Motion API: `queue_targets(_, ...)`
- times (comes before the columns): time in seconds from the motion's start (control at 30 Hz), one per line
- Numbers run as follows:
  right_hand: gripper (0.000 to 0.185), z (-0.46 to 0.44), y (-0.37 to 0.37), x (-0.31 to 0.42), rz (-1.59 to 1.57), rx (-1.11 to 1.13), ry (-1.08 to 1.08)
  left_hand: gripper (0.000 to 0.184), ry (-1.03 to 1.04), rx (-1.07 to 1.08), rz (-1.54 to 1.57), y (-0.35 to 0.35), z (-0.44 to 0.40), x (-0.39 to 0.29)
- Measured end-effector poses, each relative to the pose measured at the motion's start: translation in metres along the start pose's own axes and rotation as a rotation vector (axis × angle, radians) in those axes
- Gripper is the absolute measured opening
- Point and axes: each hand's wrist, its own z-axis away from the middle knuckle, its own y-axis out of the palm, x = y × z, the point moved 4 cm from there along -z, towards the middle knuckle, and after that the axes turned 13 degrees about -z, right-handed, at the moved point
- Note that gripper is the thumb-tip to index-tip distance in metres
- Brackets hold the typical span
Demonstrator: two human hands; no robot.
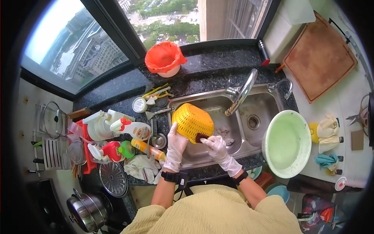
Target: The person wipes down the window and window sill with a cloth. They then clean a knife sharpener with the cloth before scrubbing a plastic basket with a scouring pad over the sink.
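A yellow perforated basket (192, 120) is tilted over the left basin of the steel sink (230, 102), its holed outside facing up. My left hand (176, 145), in a white glove, grips the basket's lower left edge. Also gloved, my right hand (219, 151) pinches a dark red scrubbing pad (201, 137) against the basket's lower right side. Small pale scraps (227, 139) lie in the basin below. The chrome faucet (246, 90) stands between the two basins; no water stream shows.
A pale green basin (287, 143) rests right of the sink. Spray bottles (134, 129), a red rack (90, 165) and a cloth (142, 168) stand at left. Behind is a bin with a red bag (165, 58). A brown cutting board (320, 57) hangs at upper right.
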Motion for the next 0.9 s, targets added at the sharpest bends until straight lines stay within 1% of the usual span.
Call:
queue_targets(0.03, 0.032, -0.008, 0.005, 0.005, -0.034, -0.024, -0.009, 0.039, 0.006, 0.01, -0.031, -0.007, -0.007, 0.008)
queue_targets(0.07, 0.028, -0.015, 0.017, 0.003, -0.044, 0.017, -0.011, 0.038, 0.014, 0.022, -0.061, -0.014, -0.012, 0.015)
queue_targets(0.1, 0.027, -0.028, 0.025, 0.005, -0.002, 0.01, -0.028, 0.036, -0.05, 0.02, -0.003, -0.011, -0.009, 0.019)
queue_targets(0.2, 0.025, -0.055, 0.03, 0.011, 0.168, 0.04, -0.076, 0.036, 0.063, 0.003, -0.016, -0.027, -0.016, 0.031)
queue_targets(0.23, 0.024, -0.057, 0.024, 0.003, 0.233, -0.018, 0.002, 0.038, -0.046, 0.028, 0.082, -0.006, -0.006, 0.028)
queue_targets(0.3, 0.022, -0.048, 0.008, -0.015, 0.204, -0.152, 0.169, 0.041, -0.03, 0.023, 0.038, 0.007, 0.008, 0.018)
queue_targets(0.33, 0.022, -0.037, -0.002, -0.023, 0.112, -0.228, 0.262, 0.042, -0.022, 0.02, 0.013, 0.008, 0.013, 0.014)
queue_targets(0.4, 0.021, -0.02, -0.001, -0.028, -0.002, -0.339, 0.352, 0.046, -0.03, 0.033, 0.024, 0.005, 0.015, 0.01)
queue_targets(0.47, 0.022, -0.009, 0.01, -0.018, -0.044, -0.406, 0.351, 0.048, -0.021, 0.044, 0.008, -0.001, 0.014, 0.013)
queue_targets(0.5, 0.023, -0.018, 0.015, -0.002, -0.007, -0.372, 0.317, 0.048, -0.029, 0.055, -0.003, 0.0, 0.015, 0.016)
queue_targets(0.57, 0.022, -0.034, 0.026, 0.011, 0.007, -0.246, 0.234, 0.048, 0.022, 0.031, -0.04, -0.009, 0.015, 0.03)
queue_targets(0.6, 0.022, -0.04, 0.025, 0.006, 0.011, -0.238, 0.251, 0.048, 0.05, 0.021, -0.06, -0.006, 0.015, 0.03)
queue_targets(0.63, 0.022, -0.046, 0.024, 0.001, 0.015, -0.23, 0.267, 0.05, 0.046, 0.073, -0.069, 0.0, 0.018, 0.028)
queue_targets(0.67, 0.022, -0.051, 0.014, -0.008, -0.025, -0.279, 0.3, 0.05, 0.054, 0.102, -0.168, 0.003, 0.021, 0.027)
queue_targets(0.73, 0.023, -0.053, 0.001, -0.009, -0.071, -0.309, 0.288, 0.05, 0.082, 0.151, -0.368, 0.008, 0.031, 0.023)
queue_targets(0.8, 0.024, -0.054, -0.009, 0.002, -0.15, -0.315, 0.247, 0.055, 0.101, 0.169, -0.41, 0.011, 0.036, 0.027)
queue_targets(0.83, 0.026, -0.052, -0.006, 0.014, -0.052, -0.213, 0.138, 0.057, 0.121, 0.186, -0.46, 0.009, 0.033, 0.033)
queue_targets(0.87, 0.026, -0.048, 0.002, 0.018, -0.011, -0.186, 0.121, 0.058, 0.143, 0.207, -0.509, 0.005, 0.028, 0.037)
queue_targets(0.9, 0.027, -0.044, 0.01, 0.022, 0.03, -0.16, 0.103, 0.062, 0.108, 0.204, -0.533, -0.01, 0.022, 0.048)
